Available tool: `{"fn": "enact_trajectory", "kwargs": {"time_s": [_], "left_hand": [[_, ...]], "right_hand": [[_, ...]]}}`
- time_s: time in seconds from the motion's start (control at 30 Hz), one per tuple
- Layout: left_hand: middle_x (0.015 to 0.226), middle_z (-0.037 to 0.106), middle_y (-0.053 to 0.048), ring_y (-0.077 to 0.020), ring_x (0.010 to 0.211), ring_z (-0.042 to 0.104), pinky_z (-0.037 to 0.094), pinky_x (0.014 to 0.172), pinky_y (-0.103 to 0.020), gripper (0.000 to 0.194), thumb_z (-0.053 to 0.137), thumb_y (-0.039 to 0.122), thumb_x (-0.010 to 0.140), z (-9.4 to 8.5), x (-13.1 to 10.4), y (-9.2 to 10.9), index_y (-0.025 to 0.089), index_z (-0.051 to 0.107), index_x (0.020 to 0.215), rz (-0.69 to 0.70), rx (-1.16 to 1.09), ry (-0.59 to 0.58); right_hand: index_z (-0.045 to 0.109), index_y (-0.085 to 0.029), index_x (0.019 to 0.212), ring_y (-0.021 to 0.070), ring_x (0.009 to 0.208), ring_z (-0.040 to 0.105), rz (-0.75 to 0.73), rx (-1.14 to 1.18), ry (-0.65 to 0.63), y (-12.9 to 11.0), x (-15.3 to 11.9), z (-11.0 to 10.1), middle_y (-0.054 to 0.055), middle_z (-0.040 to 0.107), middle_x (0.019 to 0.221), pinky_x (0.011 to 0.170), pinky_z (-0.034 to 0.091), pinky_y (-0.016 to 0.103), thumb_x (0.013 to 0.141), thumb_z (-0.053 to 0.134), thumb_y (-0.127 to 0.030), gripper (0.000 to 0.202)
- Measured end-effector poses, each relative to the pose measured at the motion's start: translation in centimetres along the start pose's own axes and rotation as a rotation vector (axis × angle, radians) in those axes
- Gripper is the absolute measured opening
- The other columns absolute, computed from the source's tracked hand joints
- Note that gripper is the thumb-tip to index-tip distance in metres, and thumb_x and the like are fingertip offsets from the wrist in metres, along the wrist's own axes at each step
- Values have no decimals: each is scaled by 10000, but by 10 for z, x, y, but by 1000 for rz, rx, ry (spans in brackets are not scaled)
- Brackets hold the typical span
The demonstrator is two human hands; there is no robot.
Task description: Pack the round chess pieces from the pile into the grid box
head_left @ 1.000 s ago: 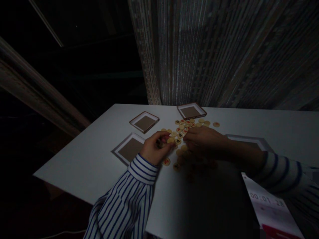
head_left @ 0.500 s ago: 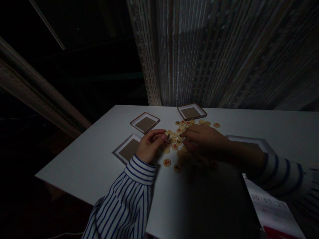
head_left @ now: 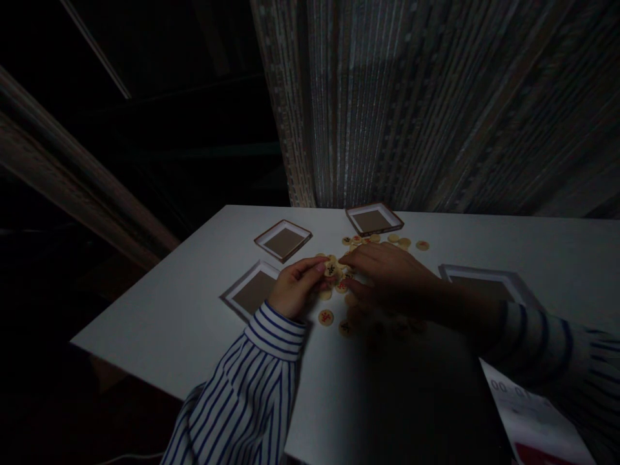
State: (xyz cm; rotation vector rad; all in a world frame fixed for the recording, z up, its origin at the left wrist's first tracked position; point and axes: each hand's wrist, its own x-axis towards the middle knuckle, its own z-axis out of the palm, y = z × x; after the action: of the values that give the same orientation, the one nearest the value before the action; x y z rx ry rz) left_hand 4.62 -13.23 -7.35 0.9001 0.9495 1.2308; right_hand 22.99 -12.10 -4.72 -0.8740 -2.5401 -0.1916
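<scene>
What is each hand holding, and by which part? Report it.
The left hand pinches a black-marked xiangqi piece by its left edge. Whether the right hand holds anything cannot be told.

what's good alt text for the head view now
The left hand holds a black-marked round piece; the right hand is close beside it, near more round pieces scattered on a white table. Four shallow trays lie around them in dim light.

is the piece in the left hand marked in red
No, the piece between the thumb and fingers of the left hand shows a black character.
</scene>
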Motion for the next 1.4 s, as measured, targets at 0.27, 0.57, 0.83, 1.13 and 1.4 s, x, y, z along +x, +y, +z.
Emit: {"fn": "enact_trajectory", "kwargs": {"time_s": [0.27, 0.57, 0.83, 1.13, 1.4], "left_hand": [[729, 701, -40, -119, 615, 628, 511, 634, -237, 345, 785, 317, 553, 0, 0, 0, 125, 691, 824, -21, 34, -15], [678, 685, -14, -116, 603, 627, 512, 585, -221, 409, 824, 330, 468, 3, -1, 1, 125, 671, 787, -41, 8, -1], [649, 670, -8, -106, 578, 616, 505, 575, -215, 396, 817, 332, 497, 5, -3, 2, 120, 664, 795, -68, 20, -23], [597, 667, -17, -94, 521, 594, 467, 519, -193, 407, 817, 359, 491, 2, -1, -3, 101, 668, 769, -50, 53, -74], [606, 675, -21, -95, 503, 591, 462, 509, -203, 387, 819, 336, 482, 2, 0, -2, 110, 665, 755, -41, 53, -57]], "right_hand": [[607, -161, 1053, 207, 847, 562, 26, -1, 38, -9, 5, 1, 81, 637, 890, 718, 392, 325, 846, 518, -336, 285], [632, -152, 1006, 209, 801, 550, 36, -14, 26, -15, 10, 1, 88, 621, 839, 695, 379, 332, 823, 542, -296, 249], [635, -132, 1020, 224, 820, 567, 69, 4, -33, -16, 11, -1, 103, 635, 864, 713, 396, 335, 791, 559, -261, 274], [644, -124, 931, 227, 827, 567, 106, -21, -42, -13, 8, 0, 103, 639, 873, 715, 379, 334, 791, 576, -300, 235], [640, -150, 956, 218, 824, 564, 41, -17, -8, -9, 2, 3, 101, 633, 861, 724, 386, 333, 824, 532, -345, 260]]}}
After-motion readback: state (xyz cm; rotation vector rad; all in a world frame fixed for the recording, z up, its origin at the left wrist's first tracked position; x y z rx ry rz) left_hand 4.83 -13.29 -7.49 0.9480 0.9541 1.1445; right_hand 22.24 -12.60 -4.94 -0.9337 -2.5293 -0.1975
